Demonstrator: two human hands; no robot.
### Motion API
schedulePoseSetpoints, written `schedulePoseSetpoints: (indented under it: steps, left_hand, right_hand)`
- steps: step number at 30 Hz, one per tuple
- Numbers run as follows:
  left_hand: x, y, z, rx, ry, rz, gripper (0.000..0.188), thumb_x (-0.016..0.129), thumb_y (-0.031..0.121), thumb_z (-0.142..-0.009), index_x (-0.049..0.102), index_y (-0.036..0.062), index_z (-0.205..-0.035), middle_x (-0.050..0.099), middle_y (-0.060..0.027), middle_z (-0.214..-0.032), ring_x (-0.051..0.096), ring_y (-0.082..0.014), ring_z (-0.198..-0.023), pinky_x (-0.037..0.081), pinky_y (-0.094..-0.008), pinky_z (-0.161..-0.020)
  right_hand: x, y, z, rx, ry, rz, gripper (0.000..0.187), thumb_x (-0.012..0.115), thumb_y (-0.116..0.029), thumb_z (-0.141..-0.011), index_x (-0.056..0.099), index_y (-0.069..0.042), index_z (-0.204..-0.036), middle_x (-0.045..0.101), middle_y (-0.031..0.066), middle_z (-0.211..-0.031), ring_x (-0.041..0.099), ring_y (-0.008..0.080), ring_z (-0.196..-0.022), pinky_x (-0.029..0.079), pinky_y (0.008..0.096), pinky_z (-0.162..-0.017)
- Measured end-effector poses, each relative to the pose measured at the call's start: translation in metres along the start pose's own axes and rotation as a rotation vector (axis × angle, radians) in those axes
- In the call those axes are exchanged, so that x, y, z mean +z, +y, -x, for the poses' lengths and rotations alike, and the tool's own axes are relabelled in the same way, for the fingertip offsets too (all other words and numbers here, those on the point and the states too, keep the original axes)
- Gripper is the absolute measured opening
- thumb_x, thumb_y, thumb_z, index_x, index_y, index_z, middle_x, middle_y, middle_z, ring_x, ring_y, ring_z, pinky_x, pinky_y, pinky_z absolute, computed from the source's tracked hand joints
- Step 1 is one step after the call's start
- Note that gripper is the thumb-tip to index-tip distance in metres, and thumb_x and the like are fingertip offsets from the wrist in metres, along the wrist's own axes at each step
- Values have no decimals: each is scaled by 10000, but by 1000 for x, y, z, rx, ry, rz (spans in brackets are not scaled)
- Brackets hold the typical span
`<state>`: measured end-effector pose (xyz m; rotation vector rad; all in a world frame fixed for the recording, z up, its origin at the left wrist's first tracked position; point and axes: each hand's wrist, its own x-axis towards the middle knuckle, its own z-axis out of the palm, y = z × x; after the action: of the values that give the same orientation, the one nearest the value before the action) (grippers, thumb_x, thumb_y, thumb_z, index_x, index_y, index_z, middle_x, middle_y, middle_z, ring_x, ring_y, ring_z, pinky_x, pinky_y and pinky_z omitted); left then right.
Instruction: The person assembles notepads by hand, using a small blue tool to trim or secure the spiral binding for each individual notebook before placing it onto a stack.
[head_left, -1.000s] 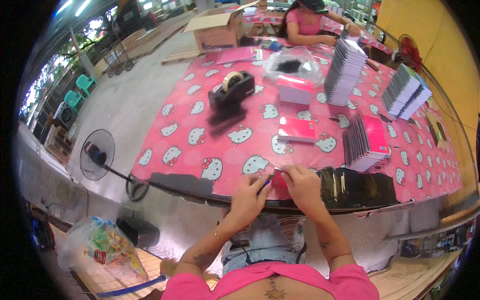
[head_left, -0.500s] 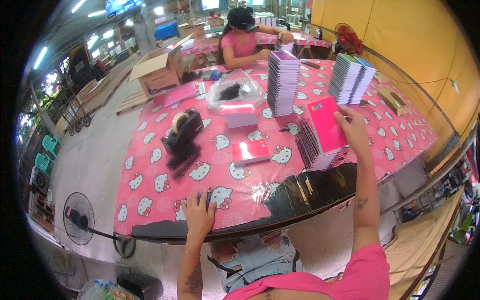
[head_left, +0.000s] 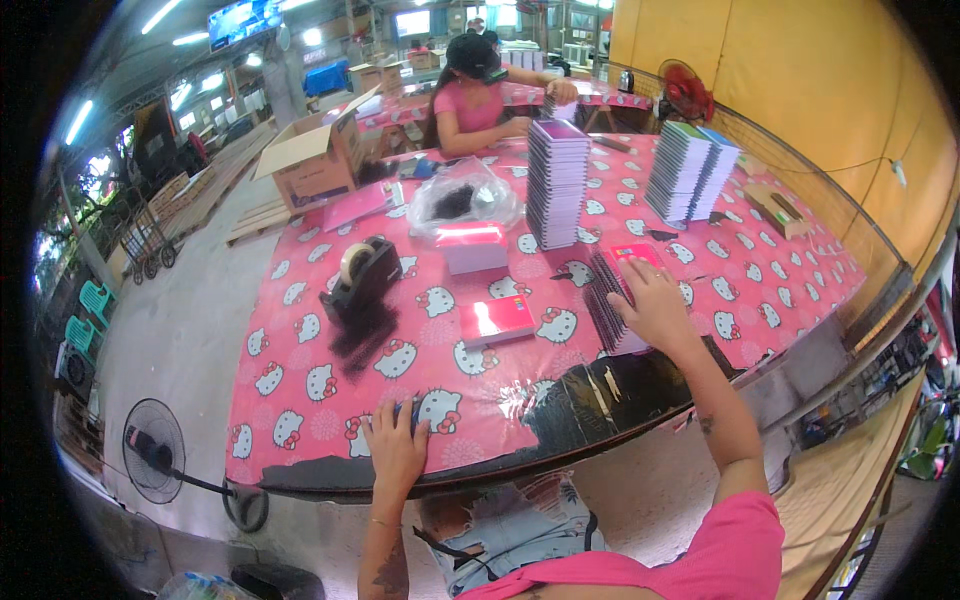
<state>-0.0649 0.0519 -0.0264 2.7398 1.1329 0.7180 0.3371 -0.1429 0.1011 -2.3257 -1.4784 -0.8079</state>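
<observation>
My right hand (head_left: 657, 303) lies palm down on a stack of pink spiral notebooks (head_left: 622, 335). Its fingers are stretched over the pink cover, with the thumb apart at the left side. The black spiral bindings face left. My left hand (head_left: 397, 442) rests on the near edge of the patterned pink tablecloth (head_left: 330, 425), fingers spread; a bit of something dark blue shows by its fingertips. Between the hands, farther in, lie a low pile of pink-covered pads (head_left: 497, 320) and a taller pink-topped pile (head_left: 472, 250).
A black tape dispenser (head_left: 363, 280) stands left of the piles. Behind are a clear plastic bag (head_left: 465, 200), a tall purple-topped notebook stack (head_left: 557, 190), green- and blue-topped stacks (head_left: 690, 178) and an open carton (head_left: 312, 165). Across the table sits a co-worker (head_left: 475, 105).
The pink notebook my right hand held tilted above the stack now lies on top of it, and that hand has come down flat over the cover. My left hand stays nearly in place.
</observation>
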Motion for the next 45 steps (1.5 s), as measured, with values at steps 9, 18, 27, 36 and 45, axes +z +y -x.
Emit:
schedulePoseSetpoints:
  steps: [9, 18, 27, 36, 45]
  left_hand:
    - [-9, 32, -28, 57, 149, 105, 493, 660, 310, -909, 563, 56, -1320, 525, -224, -1342, 462, -417, -1280, 329, -578, -1076]
    - [72, 86, -145, 432, 133, 151, 340, 655, 120, -851, 629, 16, -1174, 622, -206, -1224, 578, -385, -1173, 462, -470, -1013]
    - [72, 84, -150, 571, 41, 221, 342, 617, 84, -831, 605, 15, -1166, 652, -170, -1129, 633, -365, -1047, 518, -439, -910]
    - [-12, 92, -145, 321, 342, 398, 271, 578, 53, -838, 634, 38, -1103, 647, -155, -930, 632, -359, -888, 496, -479, -816]
    - [42, 106, -23, 319, 121, 625, 309, 649, 86, -851, 629, 40, -1156, 618, -157, -1105, 584, -378, -1080, 465, -477, -925]
  right_hand:
    - [14, 4, 1, 7, 47, -57, 423, 555, -238, -941, 587, -29, -1308, 596, 163, -1348, 545, 300, -1282, 384, 501, -1088]
    - [-17, -39, 20, -210, 232, -257, 583, 681, -183, -879, 485, -102, -1422, 462, 155, -1467, 425, 364, -1365, 309, 564, -1110]
    - [29, -104, 91, 18, 84, -741, 540, 728, -192, -853, 536, -44, -1336, 525, 184, -1368, 518, 392, -1230, 402, 457, -1049]
    - [43, -135, 113, 61, -6, -928, 713, 745, -227, -869, 397, 4, -1448, 429, 249, -1450, 412, 411, -1352, 320, 451, -1128]
    - [67, -145, 125, 479, -19, -1313, 417, 780, 4, -804, 569, -11, -1163, 653, 54, -1014, 628, 154, -931, 507, 291, -853]
